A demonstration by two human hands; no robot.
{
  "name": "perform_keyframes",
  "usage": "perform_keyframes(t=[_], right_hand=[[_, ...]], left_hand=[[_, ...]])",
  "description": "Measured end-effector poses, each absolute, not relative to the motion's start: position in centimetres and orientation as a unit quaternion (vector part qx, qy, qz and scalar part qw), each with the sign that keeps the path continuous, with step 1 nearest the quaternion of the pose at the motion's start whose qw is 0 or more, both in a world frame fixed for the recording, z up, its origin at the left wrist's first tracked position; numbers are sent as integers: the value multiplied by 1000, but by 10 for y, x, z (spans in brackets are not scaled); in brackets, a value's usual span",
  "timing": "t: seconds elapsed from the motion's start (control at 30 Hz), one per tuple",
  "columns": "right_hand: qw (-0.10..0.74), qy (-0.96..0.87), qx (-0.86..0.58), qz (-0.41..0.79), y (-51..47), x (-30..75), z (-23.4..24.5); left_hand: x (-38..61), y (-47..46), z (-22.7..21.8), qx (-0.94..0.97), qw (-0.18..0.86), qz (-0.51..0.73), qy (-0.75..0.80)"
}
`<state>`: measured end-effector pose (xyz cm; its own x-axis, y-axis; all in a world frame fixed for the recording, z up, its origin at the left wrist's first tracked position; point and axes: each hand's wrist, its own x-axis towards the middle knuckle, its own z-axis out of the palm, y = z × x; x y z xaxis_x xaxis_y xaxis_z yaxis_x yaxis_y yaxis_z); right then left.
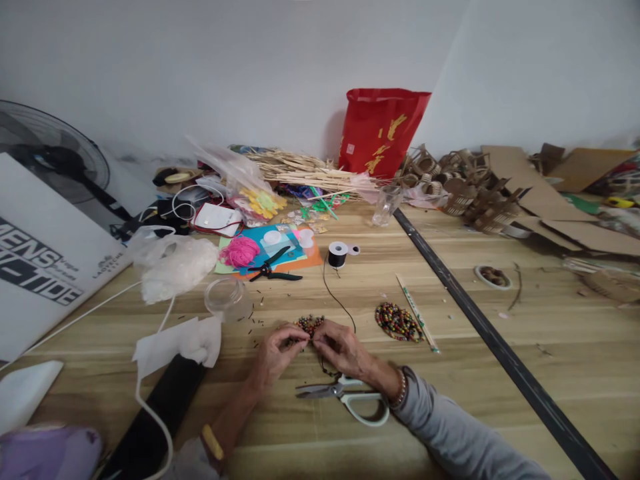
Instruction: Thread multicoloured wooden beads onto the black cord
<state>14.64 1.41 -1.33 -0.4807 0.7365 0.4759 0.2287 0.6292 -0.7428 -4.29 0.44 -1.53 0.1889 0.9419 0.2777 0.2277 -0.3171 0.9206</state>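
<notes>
My left hand (280, 350) and my right hand (341, 348) meet over the middle of the table, fingertips pinched close together. What sits between the left fingertips is too small to make out. A thin black cord (340, 303) runs from a spool (338, 255) down to my right hand, and a length of it shows again below that hand. Just beyond my fingertips lies a small pile of mixed-colour beads (311, 323). Scissors with pale handles (364, 407) rest on the table below my right hand. A larger heap of colourful beads (399, 322) lies to the right.
Black-handled pliers (273, 270) and pink yarn (240, 251) lie on coloured paper. A clear round container (227, 299) stands left of my hands. Tissue (173, 343) and a white cable are nearer. A red bag (383, 133), wooden strips and cardboard (545, 193) line the back.
</notes>
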Motion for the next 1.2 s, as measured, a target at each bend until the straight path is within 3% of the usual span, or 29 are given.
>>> perform_keyframes(t=[1.2], right_hand=[[390, -812, -297, 316, 15, 146, -15]], left_hand=[[-37, 2, -13, 707, 332, 430, 453]])
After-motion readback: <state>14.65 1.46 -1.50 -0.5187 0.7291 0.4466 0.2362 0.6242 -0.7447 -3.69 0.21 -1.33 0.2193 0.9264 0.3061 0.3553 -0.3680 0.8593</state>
